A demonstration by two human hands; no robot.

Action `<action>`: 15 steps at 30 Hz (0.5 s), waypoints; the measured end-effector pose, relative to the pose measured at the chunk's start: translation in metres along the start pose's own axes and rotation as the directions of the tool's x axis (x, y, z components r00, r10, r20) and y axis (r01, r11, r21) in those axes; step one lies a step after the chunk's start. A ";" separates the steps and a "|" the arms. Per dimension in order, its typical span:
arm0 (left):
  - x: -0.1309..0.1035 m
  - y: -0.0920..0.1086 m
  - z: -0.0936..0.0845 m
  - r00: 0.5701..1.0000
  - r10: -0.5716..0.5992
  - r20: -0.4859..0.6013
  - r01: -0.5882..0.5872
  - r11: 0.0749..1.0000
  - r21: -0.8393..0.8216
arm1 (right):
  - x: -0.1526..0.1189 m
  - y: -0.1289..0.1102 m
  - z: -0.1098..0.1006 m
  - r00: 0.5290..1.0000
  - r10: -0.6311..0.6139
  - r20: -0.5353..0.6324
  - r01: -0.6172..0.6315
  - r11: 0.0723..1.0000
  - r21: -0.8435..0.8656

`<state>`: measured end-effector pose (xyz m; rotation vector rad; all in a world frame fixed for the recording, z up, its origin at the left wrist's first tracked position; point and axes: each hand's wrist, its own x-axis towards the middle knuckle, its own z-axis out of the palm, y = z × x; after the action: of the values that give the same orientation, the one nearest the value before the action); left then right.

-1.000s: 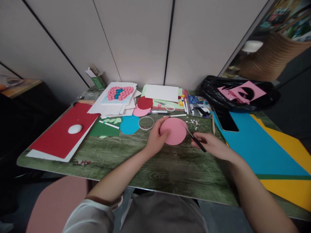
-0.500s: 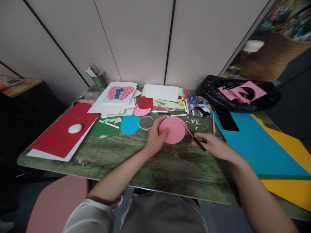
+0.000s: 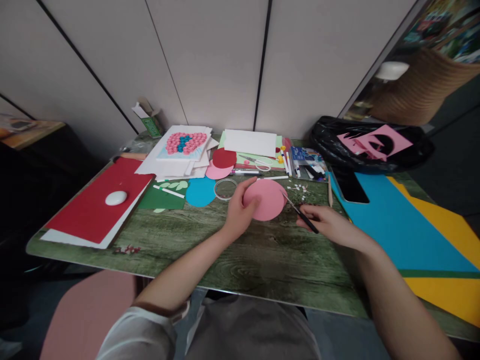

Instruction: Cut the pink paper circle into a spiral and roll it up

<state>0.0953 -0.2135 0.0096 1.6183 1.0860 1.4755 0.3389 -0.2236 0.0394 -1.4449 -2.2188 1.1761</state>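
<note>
A round piece of pink paper (image 3: 267, 201) is held over the table by my left hand (image 3: 240, 209); the thumb lies on its face and the fingers go behind it. A second pink edge shows along its right side. My right hand (image 3: 323, 221) grips black-handled scissors (image 3: 304, 218), seen nearly edge-on. Their metal blades reach the paper's right edge, the tip showing against the pink. Whether the blades are apart is hard to see. Small white paper scraps (image 3: 299, 189) lie just behind the right hand.
Tape (image 3: 225, 189), a blue circle (image 3: 201, 192) and white-handled scissors (image 3: 258, 163) lie behind my left hand. On the left is red paper (image 3: 90, 210) with a white oval object (image 3: 116, 198). To the right are a phone (image 3: 350, 185), blue paper (image 3: 405, 225) and a black bag (image 3: 326, 145).
The pink paper has shifted very slightly left with my left hand. The right hand and scissors stay nearly in place.
</note>
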 end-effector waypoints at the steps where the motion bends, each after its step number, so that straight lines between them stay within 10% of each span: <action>1: 0.000 0.001 0.000 1.000 0.000 0.000 0.000 1.000 0.004 | 0.000 0.000 0.000 1.000 0.000 -0.001 0.000 1.000 -0.002; 15: -0.003 0.001 0.003 0.998 0.000 0.067 0.001 1.000 -0.006 | 0.003 0.003 0.009 0.999 0.034 -0.035 -0.033 0.999 0.025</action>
<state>0.0984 -0.2163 0.0087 1.6511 1.0432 1.4126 0.3342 -0.2247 0.0303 -1.4868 -2.1575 1.1744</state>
